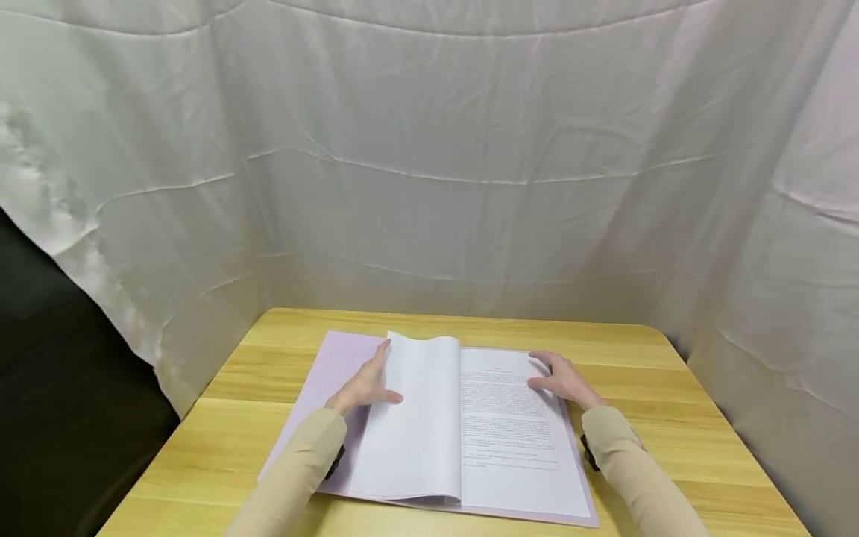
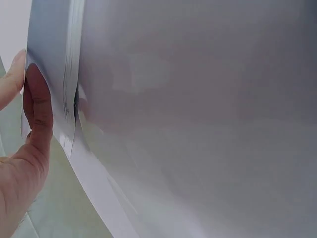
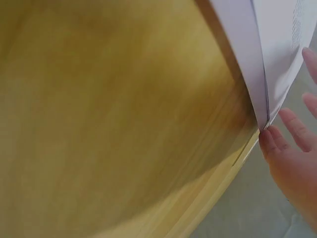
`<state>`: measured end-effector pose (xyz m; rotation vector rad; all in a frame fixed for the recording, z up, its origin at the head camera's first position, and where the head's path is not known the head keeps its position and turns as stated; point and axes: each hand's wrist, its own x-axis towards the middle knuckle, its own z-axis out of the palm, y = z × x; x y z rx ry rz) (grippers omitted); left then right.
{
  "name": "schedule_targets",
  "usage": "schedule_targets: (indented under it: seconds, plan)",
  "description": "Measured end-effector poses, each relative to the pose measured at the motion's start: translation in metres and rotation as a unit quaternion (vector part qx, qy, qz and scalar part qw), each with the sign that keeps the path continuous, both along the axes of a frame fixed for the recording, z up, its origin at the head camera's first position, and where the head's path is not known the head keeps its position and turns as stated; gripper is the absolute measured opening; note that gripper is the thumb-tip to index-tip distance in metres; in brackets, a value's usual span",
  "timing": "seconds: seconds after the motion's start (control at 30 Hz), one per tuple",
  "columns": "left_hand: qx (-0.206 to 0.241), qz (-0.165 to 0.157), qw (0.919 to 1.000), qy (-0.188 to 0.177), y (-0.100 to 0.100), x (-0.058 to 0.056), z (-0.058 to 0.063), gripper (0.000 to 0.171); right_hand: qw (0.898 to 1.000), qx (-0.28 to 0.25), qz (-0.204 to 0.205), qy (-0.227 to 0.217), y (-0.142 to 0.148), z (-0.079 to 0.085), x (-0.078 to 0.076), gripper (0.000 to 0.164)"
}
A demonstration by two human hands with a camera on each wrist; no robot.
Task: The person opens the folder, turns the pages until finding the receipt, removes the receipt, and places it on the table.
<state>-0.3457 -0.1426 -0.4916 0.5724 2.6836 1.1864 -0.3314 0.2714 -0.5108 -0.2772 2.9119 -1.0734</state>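
Note:
A lilac folder [image 1: 345, 350] lies spread on the table, full of white paper. My left hand [image 1: 367, 382] holds a blank white page [image 1: 419, 418] by its left edge, thumb on top. In the left wrist view the fingers [image 2: 40, 99] show beneath that page, beside a thick stack edge [image 2: 72, 59]. The page bows up near the middle of the folder. On the right side, a printed sheet [image 1: 503, 418] faces up. My right hand [image 1: 562, 379] rests at its upper right edge, fingers spread. Fingertips [image 3: 266, 139] touch the folder's corner in the right wrist view.
The wooden table [image 1: 644, 395] has rounded far corners and extends past the folder on both sides. Pale grey cloth [image 1: 443, 224] hangs behind it and at both sides. Dark material [image 1: 67, 388] shows at the far left.

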Motion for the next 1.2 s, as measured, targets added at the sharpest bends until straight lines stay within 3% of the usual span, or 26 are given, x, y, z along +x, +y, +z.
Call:
schedule_targets:
  seconds: [0.27,0.53,0.8,1.2]
  plan:
    - [-0.026,-0.009,0.9996,-0.004,0.002,0.001,-0.003,0.119,1.0,0.019,-0.006,-0.009,-0.001,0.004,-0.006,0.067]
    - [-0.076,0.009,0.9971,-0.008,0.005,0.004,-0.004,0.118,1.0,0.024,-0.003,-0.006,0.002,0.003,-0.011,0.068]
    - [-0.145,0.004,0.9867,0.074,0.006,0.005,-0.004,0.115,0.999,0.04,0.0,-0.02,0.003,0.0,-0.015,0.076]
    - [-0.106,-0.036,0.9937,-0.003,0.002,0.003,-0.004,0.101,0.998,0.046,-0.005,-0.039,0.001,0.006,-0.015,0.08]
